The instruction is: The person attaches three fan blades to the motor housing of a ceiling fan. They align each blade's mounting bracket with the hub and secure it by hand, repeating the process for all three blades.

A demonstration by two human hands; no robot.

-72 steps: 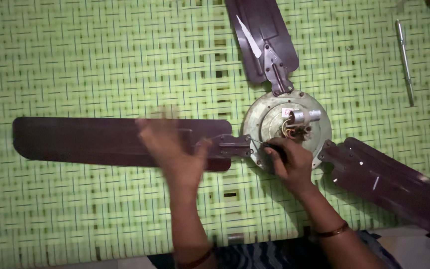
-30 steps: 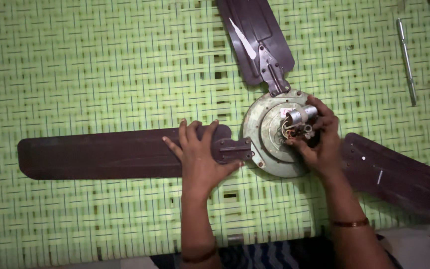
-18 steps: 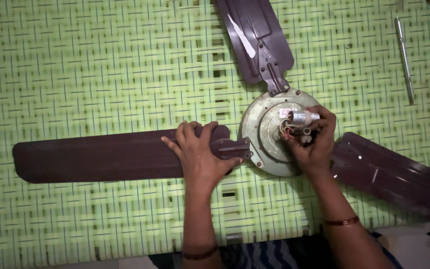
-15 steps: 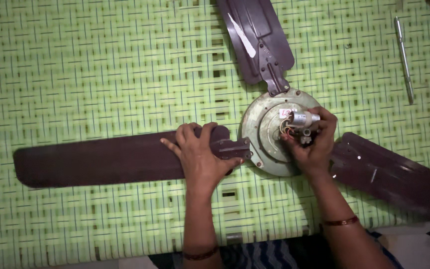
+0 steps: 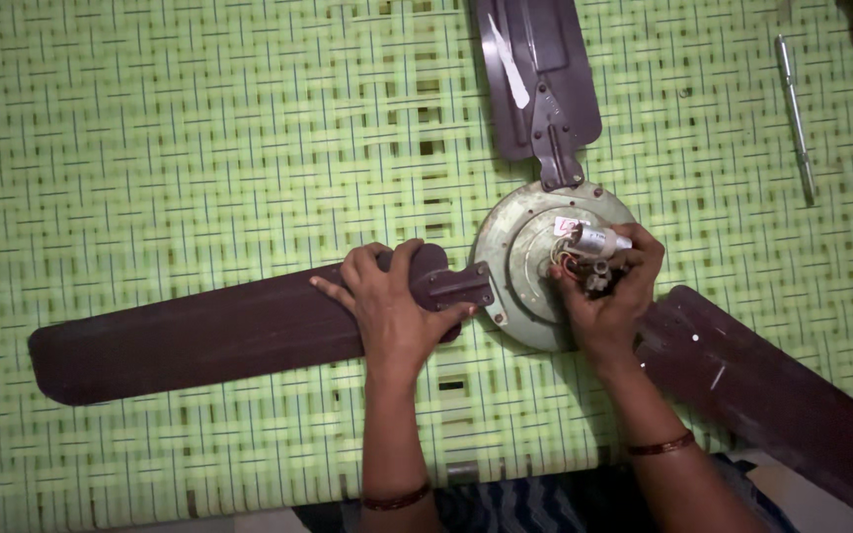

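Three dark brown blades remain bolted to the ceiling fan motor housing (image 5: 530,271), which lies on a green woven mat (image 5: 180,128); judged from this, no blade is off yet, and the work sits at the hub wiring.

Nearest you: both forearms enter from the bottom edge, each with a thin bangle at the wrist. A strip of dark patterned cloth shows between them.

Left hand (image 5: 392,311): you press it flat, fingers spread wide, palm down on the root of the left blade (image 5: 190,336), just beside its metal bracket (image 5: 456,288). It steadies; it grips nothing.

Right hand (image 5: 609,296): your fingers are curled narrow around the small cylindrical capacitor and wire bundle (image 5: 594,252) at the centre of the housing. Whether any wire is already freed cannot be told.

Right blade (image 5: 772,395): runs off toward the lower right corner, passing under your right wrist, so little room on that side.

Far blade (image 5: 535,74): points away and is cut by the top edge; its bracket meets the housing rim.

Far right: a slim metal screwdriver-like tool (image 5: 797,118) lies well apart from the fan, untouched.

Open room: bare mat lies to the far left, above the left blade, and between the far blade and the tool.
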